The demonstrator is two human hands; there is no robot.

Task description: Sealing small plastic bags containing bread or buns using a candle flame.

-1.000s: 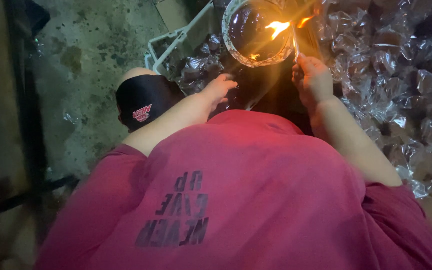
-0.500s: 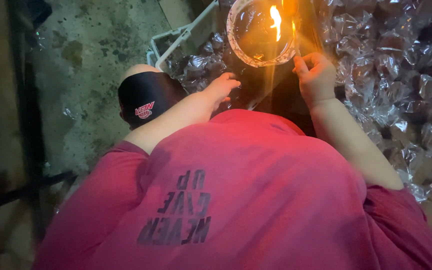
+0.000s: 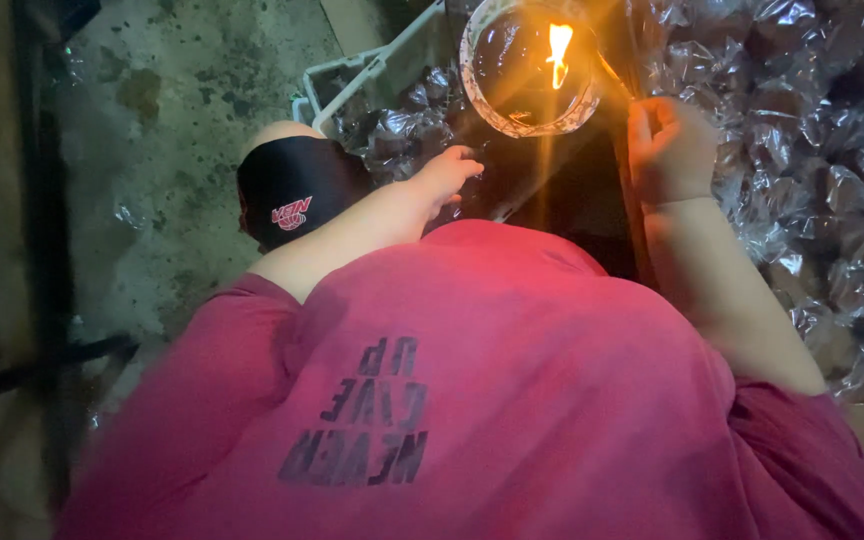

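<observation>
Head view: the right hand [image 3: 667, 150] has its grip closed around a thin stick [image 3: 614, 75] whose far end reaches toward the flame [image 3: 558, 52]. That flame burns just up and left of the grip, inside a round, shallow metal bowl with a pale rim [image 3: 512, 122]. The left hand [image 3: 444, 178] hovers below the bowl, fingers loosely curled, holding nothing. Crumpled clear plastic wrappers [image 3: 812, 120] lie right of the right grip; a black knee pad [image 3: 292, 190] sits left of the left hand.
</observation>
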